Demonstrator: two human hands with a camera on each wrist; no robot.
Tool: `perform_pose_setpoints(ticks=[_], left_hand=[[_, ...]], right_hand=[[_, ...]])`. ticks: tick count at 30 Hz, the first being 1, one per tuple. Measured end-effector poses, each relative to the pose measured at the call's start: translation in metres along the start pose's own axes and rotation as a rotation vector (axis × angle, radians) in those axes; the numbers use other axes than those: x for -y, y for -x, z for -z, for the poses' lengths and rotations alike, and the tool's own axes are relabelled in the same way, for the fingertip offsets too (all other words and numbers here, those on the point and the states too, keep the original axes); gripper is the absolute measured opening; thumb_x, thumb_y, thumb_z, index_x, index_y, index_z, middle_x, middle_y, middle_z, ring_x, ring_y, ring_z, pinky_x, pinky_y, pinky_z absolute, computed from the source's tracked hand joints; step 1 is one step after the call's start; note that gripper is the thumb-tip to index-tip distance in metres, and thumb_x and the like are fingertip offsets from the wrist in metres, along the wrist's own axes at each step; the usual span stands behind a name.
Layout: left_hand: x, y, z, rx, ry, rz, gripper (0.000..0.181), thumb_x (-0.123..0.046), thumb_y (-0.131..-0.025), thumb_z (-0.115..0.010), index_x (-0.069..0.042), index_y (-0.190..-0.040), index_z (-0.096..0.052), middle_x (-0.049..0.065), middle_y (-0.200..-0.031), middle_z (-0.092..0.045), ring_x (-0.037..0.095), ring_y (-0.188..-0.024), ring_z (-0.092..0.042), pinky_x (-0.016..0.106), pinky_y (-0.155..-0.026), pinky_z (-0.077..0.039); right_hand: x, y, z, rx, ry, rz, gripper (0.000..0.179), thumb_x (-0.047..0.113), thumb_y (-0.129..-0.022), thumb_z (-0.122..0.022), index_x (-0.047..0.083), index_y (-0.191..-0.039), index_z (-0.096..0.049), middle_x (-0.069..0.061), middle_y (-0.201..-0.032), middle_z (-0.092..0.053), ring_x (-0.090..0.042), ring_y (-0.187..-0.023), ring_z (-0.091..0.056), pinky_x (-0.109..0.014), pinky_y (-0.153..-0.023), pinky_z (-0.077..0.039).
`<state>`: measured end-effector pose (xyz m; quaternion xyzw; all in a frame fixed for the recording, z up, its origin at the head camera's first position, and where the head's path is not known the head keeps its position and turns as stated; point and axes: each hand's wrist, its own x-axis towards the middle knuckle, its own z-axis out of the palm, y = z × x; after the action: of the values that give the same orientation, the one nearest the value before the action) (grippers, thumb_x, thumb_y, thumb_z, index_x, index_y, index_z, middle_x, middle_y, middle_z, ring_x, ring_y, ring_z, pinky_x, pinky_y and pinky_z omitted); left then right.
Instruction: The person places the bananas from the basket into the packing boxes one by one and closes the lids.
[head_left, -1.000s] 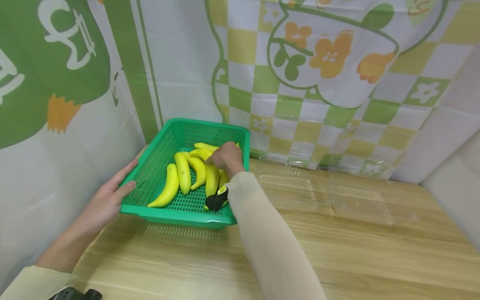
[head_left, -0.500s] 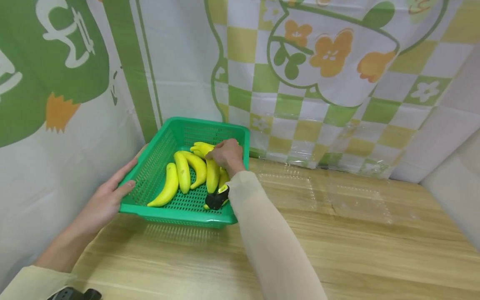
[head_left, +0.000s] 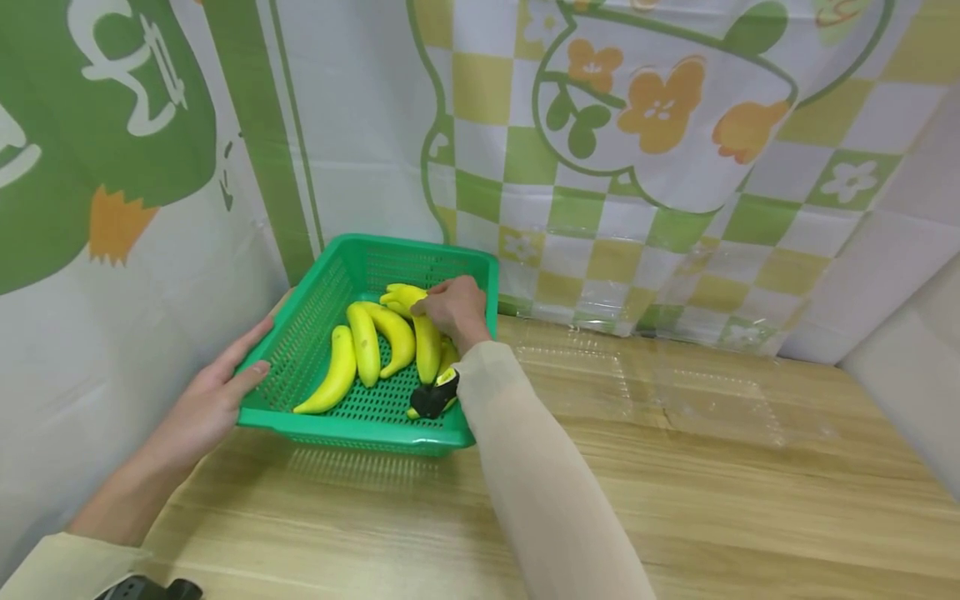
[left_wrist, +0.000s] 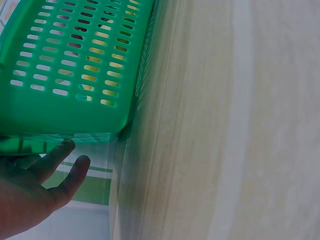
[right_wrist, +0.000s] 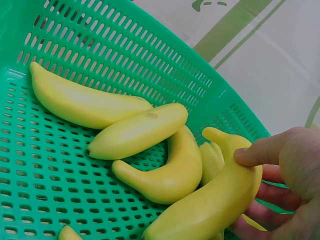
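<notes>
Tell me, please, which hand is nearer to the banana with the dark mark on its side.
Right. The right hand pinches another banana, beyond the curved one beside the marked banana. The left hand is farther, at the green plastic basket's left rim, past the leftmost banana.

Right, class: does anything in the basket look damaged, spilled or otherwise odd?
Yes, slightly: one banana in the green basket has a brownish patch towards one end, standing out against the plain yellow skin around it. Nothing looks spilled.
</notes>
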<state>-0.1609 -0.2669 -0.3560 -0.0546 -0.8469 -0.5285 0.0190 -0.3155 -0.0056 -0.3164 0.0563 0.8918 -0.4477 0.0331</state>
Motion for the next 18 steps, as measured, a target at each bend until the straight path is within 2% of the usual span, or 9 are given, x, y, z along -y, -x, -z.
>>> perform_pose_setpoints(ticks=[8,14,18], left_hand=[[0.0004,-0.0006,-0.0005,0.001,-0.001,-0.004,0.06,-0.037,-0.108,-0.038,-0.032,-0.159,-0.009,0.013,-0.166,-0.006,0.04,-0.15,-0.002,0.069,-0.115,-0.003],[0.0005,-0.0002,-0.0002,0.004,0.024,-0.002,0.059,-0.039,-0.107,-0.038,-0.036,-0.159,-0.01,0.012,-0.166,-0.006,0.037,-0.15,-0.004,0.067,-0.116,-0.003],[-0.0001,-0.0002,-0.0004,0.002,0.023,-0.003,0.059,-0.039,-0.107,-0.039,-0.036,-0.159,-0.01,0.011,-0.166,-0.006,0.037,-0.15,-0.004,0.067,-0.116,-0.003]], right_hand=[[0.0002,-0.0002,-0.0007,-0.004,-0.009,0.008,0.028,0.025,-0.079,-0.083,0.017,-0.106,-0.077,-0.008,-0.127,-0.064,-0.028,-0.121,-0.054,-0.035,-0.086,-0.057],[0.0,-0.001,-0.0004,0.0,-0.01,0.009,0.03,0.025,-0.08,-0.083,0.017,-0.108,-0.077,-0.008,-0.129,-0.064,-0.03,-0.126,-0.05,-0.037,-0.092,-0.055],[-0.0002,-0.0012,0.0006,0.005,-0.018,0.006,0.03,0.025,-0.08,-0.083,0.018,-0.108,-0.077,-0.007,-0.129,-0.064,-0.029,-0.125,-0.051,-0.036,-0.091,-0.055]])
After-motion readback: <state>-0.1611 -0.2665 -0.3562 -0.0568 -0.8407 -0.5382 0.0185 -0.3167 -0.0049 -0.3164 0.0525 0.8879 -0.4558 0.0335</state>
